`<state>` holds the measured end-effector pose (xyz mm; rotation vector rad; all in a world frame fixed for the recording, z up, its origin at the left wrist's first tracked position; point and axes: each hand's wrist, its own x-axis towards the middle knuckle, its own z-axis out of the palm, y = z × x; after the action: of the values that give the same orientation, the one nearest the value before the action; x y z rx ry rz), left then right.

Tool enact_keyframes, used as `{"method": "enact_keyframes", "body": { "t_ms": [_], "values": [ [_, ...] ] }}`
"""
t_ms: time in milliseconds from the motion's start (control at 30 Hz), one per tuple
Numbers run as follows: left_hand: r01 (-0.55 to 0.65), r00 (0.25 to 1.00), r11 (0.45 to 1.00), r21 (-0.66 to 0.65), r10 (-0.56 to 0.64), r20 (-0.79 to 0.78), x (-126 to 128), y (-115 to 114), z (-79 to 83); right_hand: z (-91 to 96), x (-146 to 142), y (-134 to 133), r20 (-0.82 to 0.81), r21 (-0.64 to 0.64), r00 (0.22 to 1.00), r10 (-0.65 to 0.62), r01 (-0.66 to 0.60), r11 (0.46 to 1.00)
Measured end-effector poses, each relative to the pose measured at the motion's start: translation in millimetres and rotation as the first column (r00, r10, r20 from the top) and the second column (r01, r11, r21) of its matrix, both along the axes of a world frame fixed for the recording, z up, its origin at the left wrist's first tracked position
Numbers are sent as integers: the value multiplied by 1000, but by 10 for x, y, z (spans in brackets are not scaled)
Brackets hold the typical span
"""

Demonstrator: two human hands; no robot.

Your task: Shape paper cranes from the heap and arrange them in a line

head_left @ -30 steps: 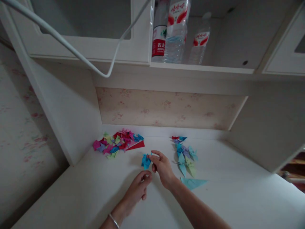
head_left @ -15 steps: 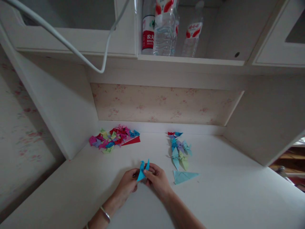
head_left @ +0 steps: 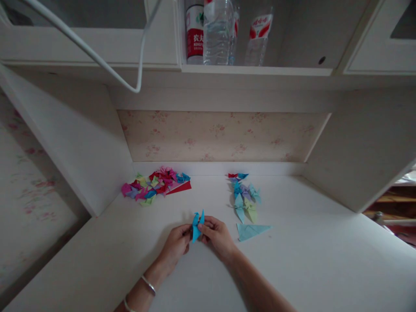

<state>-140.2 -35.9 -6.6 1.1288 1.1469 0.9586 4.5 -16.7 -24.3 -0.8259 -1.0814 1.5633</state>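
A bright blue paper crane [head_left: 196, 229] is held just above the white desk, between both hands. My left hand [head_left: 177, 243] is closed, its thumb and fingers pinching the crane's left side. On the other side my right hand [head_left: 217, 235] grips it between thumb and fingers, the thumb lying on the paper. Part of the crane is hidden behind the fingertips. To the right of my right hand lies a folded light teal paper piece [head_left: 252, 232]. Beyond it a small group of folded cranes [head_left: 244, 200] in blue, purple and green rests on the desk.
A heap of colourful paper cranes [head_left: 156, 186] lies at the back left, beside a flat red paper piece [head_left: 180, 187]. Plastic bottles [head_left: 217, 37] stand on the shelf above. A white cable [head_left: 97, 63] hangs at the upper left. Side panels bound the desk [head_left: 308, 260].
The crane has turned slightly in my fingers, so its lower wing now points more straight down. Both hands keep hold of it. The camera view has shifted a little.
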Motion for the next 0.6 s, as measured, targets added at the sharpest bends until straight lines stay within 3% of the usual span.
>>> {"method": "enact_keyframes", "body": {
  "t_ms": [600],
  "values": [
    [34, 999, 999, -13, -35, -19, -24, 36, -20, -90, 28, 31, 13, 33, 1000, 23, -23, 999]
  ]
}}
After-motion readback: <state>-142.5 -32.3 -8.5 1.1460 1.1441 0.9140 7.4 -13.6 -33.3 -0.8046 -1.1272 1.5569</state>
